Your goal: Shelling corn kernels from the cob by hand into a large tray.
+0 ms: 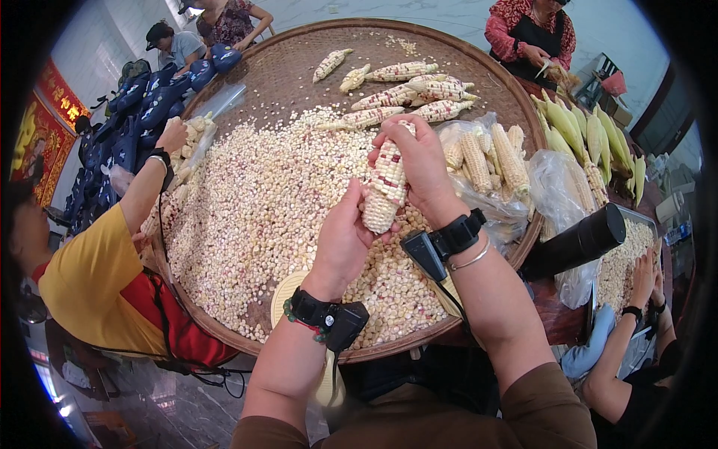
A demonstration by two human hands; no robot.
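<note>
Left hand (345,230) cupping near end of speckled corn cob (389,179), right hand (422,161) clasping far end; probably feeling light, stiff, nonslip, ends offering best hold.

The left forearm (280,367) and right forearm (497,307) rise from the lower edge, angling toward each other. The left hand (341,238) sits lower, thumb (350,202) raised; the right hand (422,161) grips from above. How far the left curls underneath is hard to tell.
</note>
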